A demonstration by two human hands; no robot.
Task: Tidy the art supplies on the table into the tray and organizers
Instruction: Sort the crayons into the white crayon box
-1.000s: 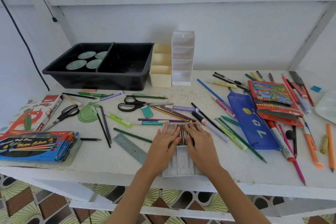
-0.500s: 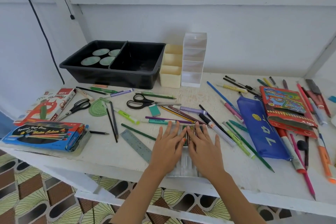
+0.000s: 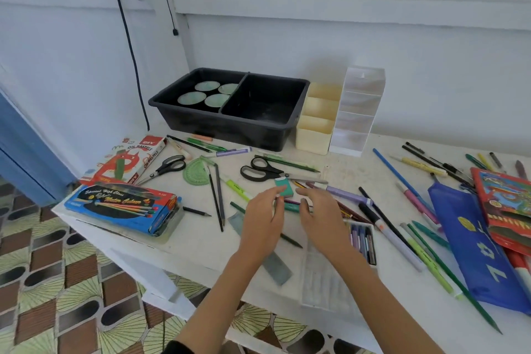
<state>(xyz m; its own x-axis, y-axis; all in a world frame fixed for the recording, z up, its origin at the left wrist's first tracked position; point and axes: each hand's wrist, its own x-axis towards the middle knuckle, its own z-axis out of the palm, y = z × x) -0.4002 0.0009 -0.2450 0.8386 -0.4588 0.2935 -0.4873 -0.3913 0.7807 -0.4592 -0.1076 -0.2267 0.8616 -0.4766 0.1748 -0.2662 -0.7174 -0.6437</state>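
Left hand [image 3: 263, 220] and right hand [image 3: 320, 217] fingers spread, gripping nothing, hovering near green eraser [image 3: 284, 187]; clear crayon case [image 3: 339, 264] under right wrist.

Both bare forearms reach forward side by side, palms down. Left hand [image 3: 263, 220] has fingers loosely extended and slightly curled, nothing gripped. Right hand [image 3: 320, 217] mirrors it, fingers spread and relaxed, thumb angled inward. Fingertips of both hands near each other, apart.
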